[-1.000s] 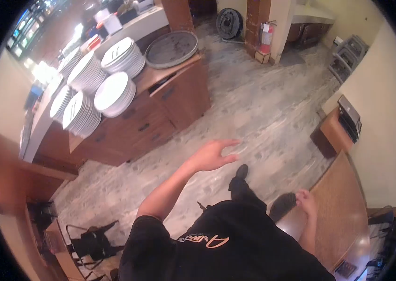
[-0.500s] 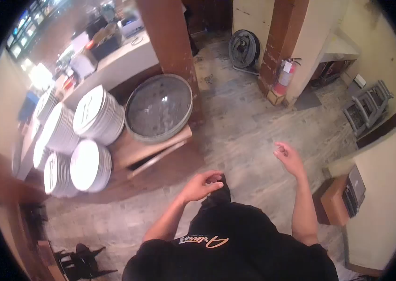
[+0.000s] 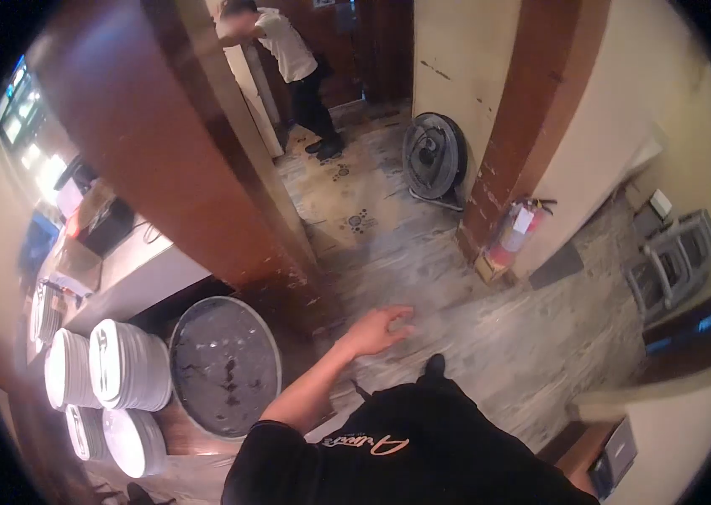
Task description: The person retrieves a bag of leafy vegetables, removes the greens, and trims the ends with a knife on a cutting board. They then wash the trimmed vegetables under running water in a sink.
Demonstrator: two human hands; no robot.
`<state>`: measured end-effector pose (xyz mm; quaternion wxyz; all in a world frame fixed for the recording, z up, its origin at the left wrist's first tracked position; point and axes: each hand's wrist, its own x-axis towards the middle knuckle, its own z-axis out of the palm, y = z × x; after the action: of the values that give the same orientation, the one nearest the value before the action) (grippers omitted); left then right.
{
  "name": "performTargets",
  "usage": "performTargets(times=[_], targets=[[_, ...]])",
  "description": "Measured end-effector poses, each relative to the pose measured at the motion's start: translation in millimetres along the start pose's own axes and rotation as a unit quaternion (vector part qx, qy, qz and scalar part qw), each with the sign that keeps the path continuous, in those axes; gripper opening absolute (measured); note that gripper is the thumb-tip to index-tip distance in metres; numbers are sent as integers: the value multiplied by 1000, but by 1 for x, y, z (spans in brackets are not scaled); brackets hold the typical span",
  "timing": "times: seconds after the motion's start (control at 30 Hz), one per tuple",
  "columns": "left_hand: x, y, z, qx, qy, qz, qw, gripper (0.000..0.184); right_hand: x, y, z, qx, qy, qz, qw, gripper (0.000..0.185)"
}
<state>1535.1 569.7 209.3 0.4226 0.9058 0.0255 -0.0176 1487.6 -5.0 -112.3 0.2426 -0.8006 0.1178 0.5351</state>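
Note:
My left hand (image 3: 379, 330) is held out over the floor, its fingers loosely curled and apart, with nothing in it. Nearest to it on the left is a large round dark tray (image 3: 228, 367), which rests on the wooden cabinet top and does not touch the hand. Left of the tray, white plates (image 3: 130, 367) stand in several stacks. Only a bit of my right arm shows low at the right; the right hand itself is out of sight.
A brown pillar (image 3: 162, 143) rises beyond the tray. Further off, a person (image 3: 292, 63) leans by a doorway. A round floor fan (image 3: 435, 156), a red fire extinguisher (image 3: 510, 236) and stacked grey chairs (image 3: 675, 261) line the right side.
The view has moved forward toward the passage, bringing the pillar closer and a person into view. The plates and tray now sit lower left. My right hand has dropped out of sight.

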Motion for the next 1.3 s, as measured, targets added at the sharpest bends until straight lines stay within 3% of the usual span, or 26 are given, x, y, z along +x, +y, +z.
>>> performTargets(times=[0.03, 0.1, 0.13, 0.17, 0.2, 0.23, 0.27, 0.3, 0.33, 0.4, 0.43, 0.5, 0.53, 0.57, 0.63, 0.7, 0.73, 0.77, 0.83, 0.9, 0.97, 1.1, 1.17, 1.23, 1.27, 1.3], targets=[[29, -18, 2, -11, -2, -47, 999, 51, 21, -28, -32, 35, 4, -12, 999, 33], [69, -96, 40, 125, -14, -128, 984, 55, 72, -94, -96, 107, 13, -55, 993, 34], [79, -122, 50, 165, -70, -168, 969, 57, 106, -137, -137, 136, 30, -104, 985, 34], [86, -122, 45, 200, -129, -209, 949, 58, 138, -187, -181, 140, 58, -166, 974, 35], [91, -119, 35, 188, -123, -197, 954, 59, 172, -241, -221, 101, 106, -230, 962, 36], [96, -119, 27, 174, -114, -186, 960, 59, 199, -316, -260, -54, 203, -281, 936, 33], [98, -151, 34, 133, -112, -192, 966, 60, 222, -394, -298, -204, 318, -300, 876, 31], [101, -199, 46, 93, -108, -197, 970, 61, 204, -477, -324, -132, 358, -489, 784, 26], [119, -209, 36, 83, -102, -231, 964, 62, 228, -545, -357, -216, 279, -486, 800, 24], [158, -191, -1, 91, -90, -329, 936, 64, 147, -682, -368, 89, 88, -494, 861, 20], [178, -181, -23, 108, -87, -390, 910, 65, 162, -720, -363, 114, 80, -526, 839, 17], [227, -224, -43, 123, -97, -373, 914, 66, 190, -784, -357, 165, 70, -582, 793, 18], [250, -239, -48, 124, -108, -362, 917, 66, 206, -794, -348, 227, -41, -595, 770, 20], [286, -236, -73, 122, -134, -350, 919, 65, 219, -800, -343, 211, -63, -573, 790, 21], [362, -240, -123, 100, -90, -308, 942, 64, 255, -787, -334, 104, -50, -460, 880, 25], [429, -256, -150, 113, -64, -265, 956, 62, 297, -757, -337, 26, -60, -345, 936, 28], [468, -266, -169, 142, -50, -234, 960, 61, 319, -740, -345, 69, -122, -288, 947, 30], [505, -271, -188, 130, -15, -194, 972, 60, 342, -724, -353, 164, -208, -223, 938, 32], [575, -282, -230, 114, 30, -146, 982, 58, 389, -715, -371, 385, -402, -64, 828, 35], [626, -293, -264, 93, 50, -142, 984, 57, 389, -773, -379, 149, -213, -104, 960, 28], [668, -311, -289, 90, 41, -193, 976, 57, 402, -861, -394, -31, -126, -137, 982, 21], [725, -350, -331, 106, 10, -268, 957, 58, 415, -1088, -434, -133, -128, -279, 942, 13], [742, -356, -370, 70, 47, -299, 951, 59, 424, -1216, -455, -66, -188, -428, 882, 12], [756, -383, -386, 44, 101, -336, 935, 59, 417, -1358, -469, -102, -163, -390, 900, 11], [761, -408, -389, 45, 117, -356, 926, 58, 366, -1420, -469, -114, -73, -491, 861, 15], [765, -434, -394, 46, 131, -374, 917, 58, 385, -1471, -471, -61, -71, -530, 843, 24]])
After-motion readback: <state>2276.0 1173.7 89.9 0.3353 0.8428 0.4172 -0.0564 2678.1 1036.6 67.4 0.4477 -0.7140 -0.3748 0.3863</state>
